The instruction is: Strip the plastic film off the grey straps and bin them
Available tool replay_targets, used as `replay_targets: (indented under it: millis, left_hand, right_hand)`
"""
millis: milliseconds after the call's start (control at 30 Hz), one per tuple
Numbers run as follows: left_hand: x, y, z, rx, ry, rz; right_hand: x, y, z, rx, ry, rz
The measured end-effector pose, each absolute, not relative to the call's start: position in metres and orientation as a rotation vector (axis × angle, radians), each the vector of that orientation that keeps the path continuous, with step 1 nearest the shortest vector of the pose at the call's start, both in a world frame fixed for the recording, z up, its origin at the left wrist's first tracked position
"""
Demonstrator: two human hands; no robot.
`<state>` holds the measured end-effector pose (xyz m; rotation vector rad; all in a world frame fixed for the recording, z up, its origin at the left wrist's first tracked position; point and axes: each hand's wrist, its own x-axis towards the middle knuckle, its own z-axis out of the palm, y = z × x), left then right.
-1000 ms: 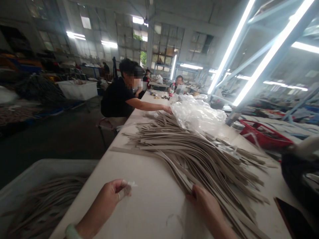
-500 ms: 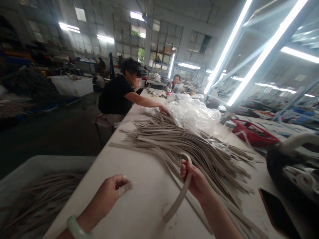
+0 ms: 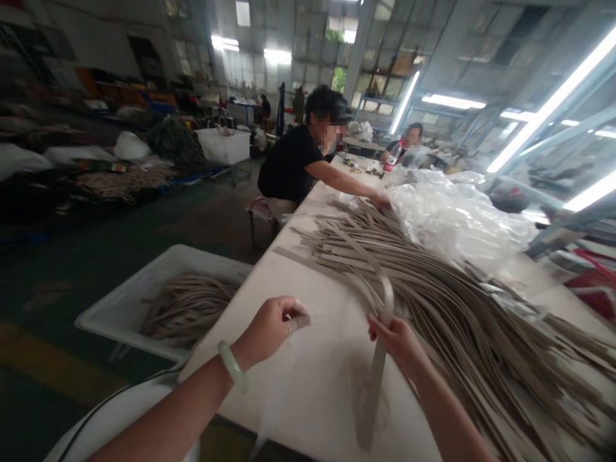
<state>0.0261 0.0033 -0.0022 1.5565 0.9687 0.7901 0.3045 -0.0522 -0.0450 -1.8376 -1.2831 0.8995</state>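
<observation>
My right hand (image 3: 395,333) pinches a flat grey-beige strip (image 3: 373,391) between thumb and fingers. The strip arches over above the hand, and its lower end hangs over the white table (image 3: 308,378). To the left, over the bare tabletop, my left hand (image 3: 283,317) has its thumb and fingertips pressed together; whatever they may hold is too small to make out. Pale wraps show on its fingers, and a light green bangle (image 3: 232,367) circles the wrist. A big heap of similar strips (image 3: 447,301) lies just beyond and to the right of my right hand.
Across the table a co-worker in black (image 3: 293,154) reaches one hand onto the strips' far end. Clear plastic bags (image 3: 457,212) lie behind the heap. On the left stands a white bin (image 3: 115,321) of strips. A bottle (image 3: 391,159) stands at the far end.
The view has swung left, bringing the white bin more fully into sight. My right hand has drawn the strip away from the heap, so its lower end hangs straighter. My left hand stays pinched.
</observation>
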Motion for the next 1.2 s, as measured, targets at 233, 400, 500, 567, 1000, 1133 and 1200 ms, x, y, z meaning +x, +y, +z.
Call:
replay_targets:
  millis: [233, 400, 500, 567, 1000, 1133, 1200]
  left_hand:
    - [0.022, 0.007, -0.007, 1.581, 1.02, 0.849]
    - [0.03, 0.003, -0.009, 1.166, 0.957, 0.841]
    - [0.035, 0.003, -0.012, 0.929, 0.949, 0.879]
    - [0.036, 0.004, -0.013, 0.881, 0.952, 0.9]
    - [0.029, 0.003, -0.015, 1.417, 1.127, 0.94]
    - [0.029, -0.002, -0.012, 1.53, 0.983, 0.839]
    - [0.029, -0.006, -0.01, 1.523, 0.904, 0.792]
  right_hand:
    - [0.295, -0.084, -0.073, -2.178, -1.803, 0.512]
    - [0.295, -0.123, -0.061, -2.434, -1.882, 0.413]
    - [0.292, -0.149, -0.068, -2.436, -1.832, 0.627]
    - [0.289, -0.16, -0.076, -2.353, -1.745, 0.759]
    - [0.251, -0.165, -0.053, -1.173, -0.684, 1.944]
    - [0.24, -0.139, -0.024, -0.908, -0.649, 1.778]
    - [0.239, -0.115, -0.002, -0.888, -0.604, 1.344]
